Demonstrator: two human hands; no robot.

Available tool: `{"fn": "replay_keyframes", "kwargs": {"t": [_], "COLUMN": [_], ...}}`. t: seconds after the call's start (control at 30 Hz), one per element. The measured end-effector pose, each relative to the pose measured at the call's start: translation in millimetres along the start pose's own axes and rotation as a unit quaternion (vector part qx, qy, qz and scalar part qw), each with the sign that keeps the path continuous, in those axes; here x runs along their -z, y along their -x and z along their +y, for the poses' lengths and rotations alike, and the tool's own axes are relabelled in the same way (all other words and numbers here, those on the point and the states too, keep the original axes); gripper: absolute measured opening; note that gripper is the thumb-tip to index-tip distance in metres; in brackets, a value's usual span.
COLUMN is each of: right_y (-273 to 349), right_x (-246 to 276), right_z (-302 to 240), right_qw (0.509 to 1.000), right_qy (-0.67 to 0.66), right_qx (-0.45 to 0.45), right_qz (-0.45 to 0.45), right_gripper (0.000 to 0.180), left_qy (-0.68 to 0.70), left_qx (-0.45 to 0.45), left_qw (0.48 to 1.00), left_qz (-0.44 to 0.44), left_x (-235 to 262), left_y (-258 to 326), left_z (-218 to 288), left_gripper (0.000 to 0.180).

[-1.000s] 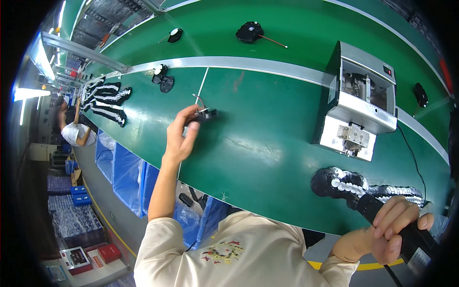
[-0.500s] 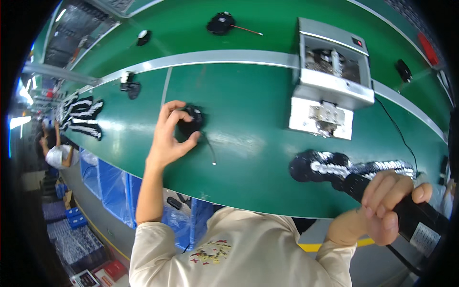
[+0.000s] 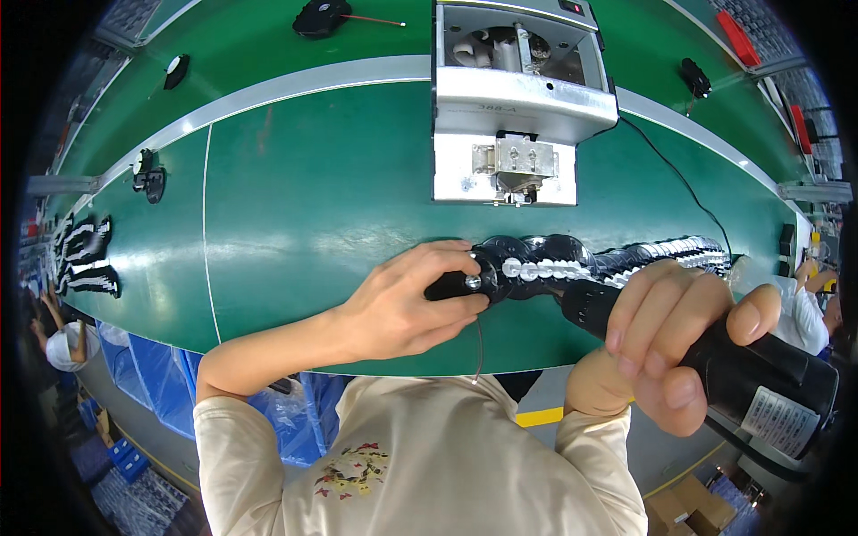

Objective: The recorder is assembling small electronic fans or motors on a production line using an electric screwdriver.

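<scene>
My right hand (image 3: 670, 335) is wrapped around a thick black electric screwdriver (image 3: 755, 371), its front end pointing left over the green bench. My left hand (image 3: 407, 299) closes on a small black round housing (image 3: 463, 284) with a thin dark lead hanging toward the bench's front edge. That housing sits against the left end of a row of black round housings (image 3: 572, 250) with white discs, standing tightly side by side and reaching to the right. The screwdriver's tip is near this row; whether it touches anything is hard to see.
Behind the row stands a silver screw feeder (image 3: 527, 98) with a black cord (image 3: 684, 183). Loose black parts (image 3: 150, 179) lie at the left, beside more stacked rows (image 3: 88, 255). On the far strip are a black unit (image 3: 320, 18) with a red lead and a red tool (image 3: 737, 37).
My left hand has carried the black housing rightward to the left end of the row. My right hand keeps the screwdriver. The view has shifted to the right.
</scene>
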State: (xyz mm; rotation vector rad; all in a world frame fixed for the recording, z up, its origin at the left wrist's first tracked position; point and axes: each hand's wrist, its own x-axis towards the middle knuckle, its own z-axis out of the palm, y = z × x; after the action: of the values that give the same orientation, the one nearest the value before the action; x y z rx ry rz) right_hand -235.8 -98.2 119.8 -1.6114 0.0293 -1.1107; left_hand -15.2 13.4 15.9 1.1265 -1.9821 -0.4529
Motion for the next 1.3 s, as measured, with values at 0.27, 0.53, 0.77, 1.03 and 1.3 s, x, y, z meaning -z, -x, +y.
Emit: {"fn": "replay_keyframes", "kwargs": {"t": [0.27, 0.53, 0.77, 1.03, 1.3], "right_y": [0, 0, -32, -67, -76], "right_x": [1, 1, 4, -22, -38], "right_z": [1, -4, 0, 24, 41], "right_qw": [1.0, 1.0, 0.999, 0.997, 0.987], "right_qy": [-0.019, 0.003, -0.001, 0.023, 0.095], "right_qx": [-0.006, 0.001, -0.001, -0.039, -0.075], "right_qz": [-0.006, 0.012, -0.038, 0.065, 0.104], "right_gripper": [0.05, 0.048, 0.044, 0.044, 0.041], "left_qy": [-0.092, -0.139, -0.06, 0.0, -0.004], "left_qx": [-0.017, 0.017, -0.024, -0.02, -0.012], "left_qw": [0.996, 0.99, 0.995, 0.996, 0.999], "left_qz": [-0.015, -0.013, -0.074, -0.082, -0.049], "left_x": [-9, -23, -4, 3, 0], "left_y": [-8, -8, -12, -8, -1], "left_z": [3, 9, -17, -26, -25], "left_gripper": [0.028, 0.023, 0.024, 0.024, 0.02]}}
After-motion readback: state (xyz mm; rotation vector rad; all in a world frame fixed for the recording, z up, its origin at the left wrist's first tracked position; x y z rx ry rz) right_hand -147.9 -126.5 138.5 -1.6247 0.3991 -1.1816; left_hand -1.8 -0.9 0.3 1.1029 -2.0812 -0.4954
